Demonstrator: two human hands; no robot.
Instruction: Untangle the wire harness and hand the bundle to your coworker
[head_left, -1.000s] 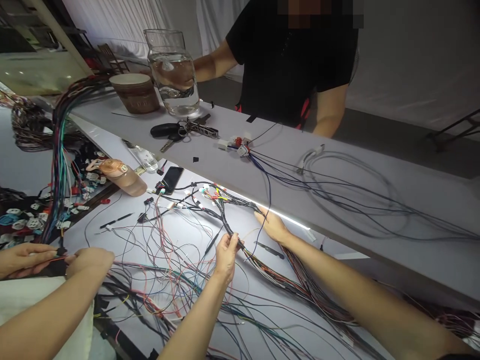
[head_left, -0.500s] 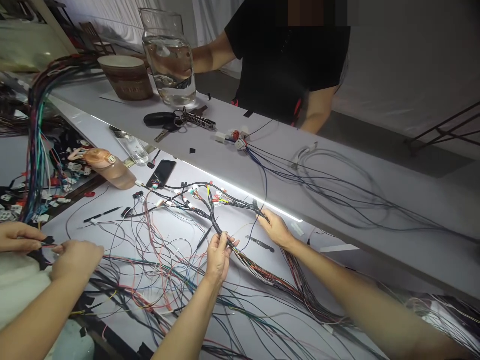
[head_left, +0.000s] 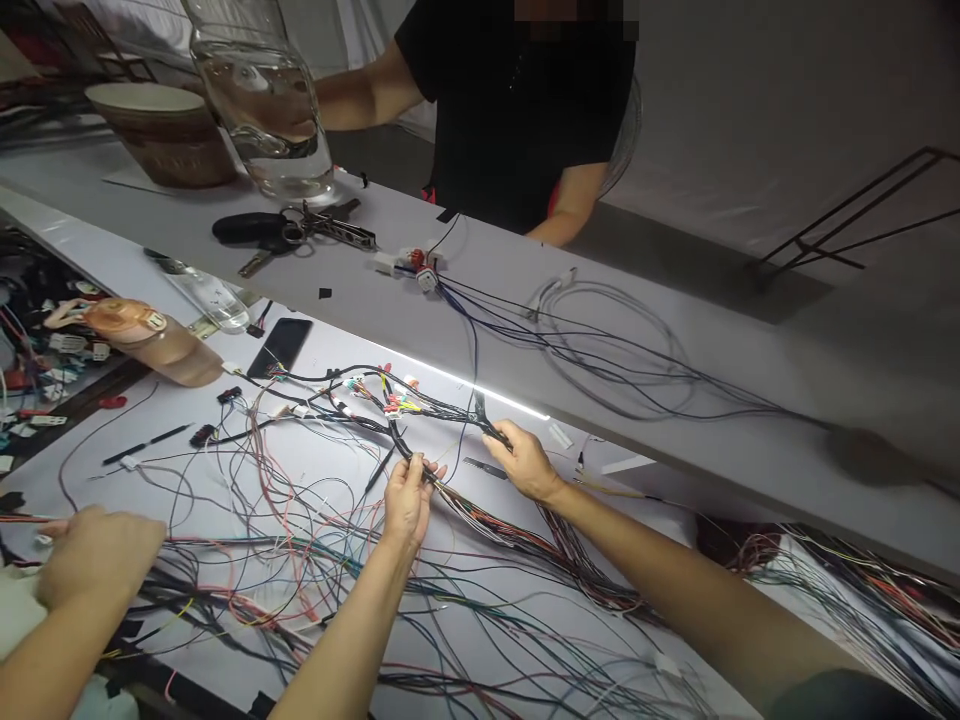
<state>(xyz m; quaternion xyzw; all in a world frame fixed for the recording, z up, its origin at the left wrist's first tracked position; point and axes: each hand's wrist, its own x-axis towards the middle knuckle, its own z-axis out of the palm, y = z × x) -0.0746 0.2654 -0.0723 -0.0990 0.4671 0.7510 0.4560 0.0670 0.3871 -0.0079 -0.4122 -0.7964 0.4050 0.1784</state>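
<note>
Our left hand (head_left: 407,497), fingers curled, pinches a black-taped branch of the wire harness (head_left: 420,410) just below the point where its taped limbs fork. Our right hand (head_left: 525,462) lies a little to the right, thumb and fingers closed on another black-taped limb of the same harness, close to the bright edge strip of the white table (head_left: 360,470). We list the harness as lying flat on that table: taped black branches with small coloured connectors spread up and left from our hands, while a thick run of loose red, brown and green wires (head_left: 585,570) trails down and right beneath our right forearm. Loose thin wires (head_left: 285,540) cover the table surface to the left. A co-worker's hand (head_left: 97,550) rests on those wires at the lower left. Beyond our hands, a black phone (head_left: 280,346) lies face up, with a peach-coloured bottle (head_left: 150,338) on its side further left. On the raised grey counter (head_left: 675,330) we note a glass jug of water (head_left: 262,110), keys (head_left: 300,228), white and red connectors (head_left: 412,265) and a coil of grey cable (head_left: 600,340). A person in a black shirt (head_left: 510,110) stands behind the counter, one hand behind the jug.
</note>
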